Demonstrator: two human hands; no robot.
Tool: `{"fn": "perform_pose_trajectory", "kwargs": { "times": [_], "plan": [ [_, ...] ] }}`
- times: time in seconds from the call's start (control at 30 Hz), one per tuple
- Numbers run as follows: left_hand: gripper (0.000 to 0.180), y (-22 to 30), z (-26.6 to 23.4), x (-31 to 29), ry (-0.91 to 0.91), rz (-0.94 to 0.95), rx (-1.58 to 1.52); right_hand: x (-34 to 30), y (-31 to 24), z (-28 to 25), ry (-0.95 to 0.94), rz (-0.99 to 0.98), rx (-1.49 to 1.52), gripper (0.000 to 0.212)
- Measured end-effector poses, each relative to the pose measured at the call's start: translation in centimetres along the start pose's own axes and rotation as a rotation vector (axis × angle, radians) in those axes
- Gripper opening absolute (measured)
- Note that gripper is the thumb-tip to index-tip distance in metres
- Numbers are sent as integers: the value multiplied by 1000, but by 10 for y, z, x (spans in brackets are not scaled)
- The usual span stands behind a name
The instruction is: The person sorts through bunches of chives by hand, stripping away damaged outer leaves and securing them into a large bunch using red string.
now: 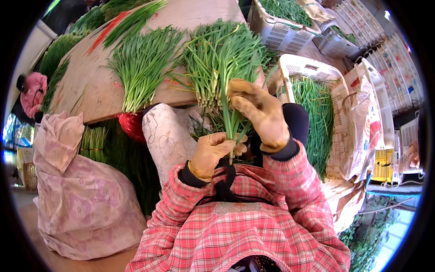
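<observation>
Both my hands wear tan, stained gloves. My left hand point(209, 154) pinches a few green chives point(228, 119) near their pale lower end, close to my waist. Their leaves run up and away over a loose pile of chives point(204, 59) at the table's near edge. Beside those leaves is my right hand point(260, 111), its thumb and fingers curved with a gap between them. The fingertips are right by the leaves; whether they touch cannot be made out. Left of the pile lies another fanned bunch of chives point(142, 68), its pale stems toward me.
The wooden table point(86, 97) carries more chives and red ties point(106, 31) at its far side. On my right stands a white crate point(312, 68) of chives. A flowered cloth point(86, 195) covers something at left. Another person in pink point(34, 93) sits at far left.
</observation>
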State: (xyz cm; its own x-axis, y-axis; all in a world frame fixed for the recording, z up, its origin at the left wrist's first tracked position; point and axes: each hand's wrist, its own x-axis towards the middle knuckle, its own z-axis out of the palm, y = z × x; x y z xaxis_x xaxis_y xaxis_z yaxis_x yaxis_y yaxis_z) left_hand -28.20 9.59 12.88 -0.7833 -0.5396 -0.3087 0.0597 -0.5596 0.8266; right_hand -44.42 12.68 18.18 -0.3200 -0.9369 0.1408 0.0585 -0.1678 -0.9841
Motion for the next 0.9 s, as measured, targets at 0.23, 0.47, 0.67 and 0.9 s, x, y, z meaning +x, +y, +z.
{"fn": "perform_pose_trajectory", "kwargs": {
  "times": [0.23,0.47,0.67,0.9],
  "plan": [
    [24,-5,-23,-3,77,220,-26,-32,19,3,-108,-502,-953,35],
    [23,3,-38,-10,254,525,7,-58,50,2,-170,-501,-808,19],
    [22,25,-60,-16,309,686,-104,-78,77,-15,-178,-151,-819,35],
    [25,7,-35,-12,290,635,-174,-40,29,40,-202,-116,-461,54]
  ]
}}
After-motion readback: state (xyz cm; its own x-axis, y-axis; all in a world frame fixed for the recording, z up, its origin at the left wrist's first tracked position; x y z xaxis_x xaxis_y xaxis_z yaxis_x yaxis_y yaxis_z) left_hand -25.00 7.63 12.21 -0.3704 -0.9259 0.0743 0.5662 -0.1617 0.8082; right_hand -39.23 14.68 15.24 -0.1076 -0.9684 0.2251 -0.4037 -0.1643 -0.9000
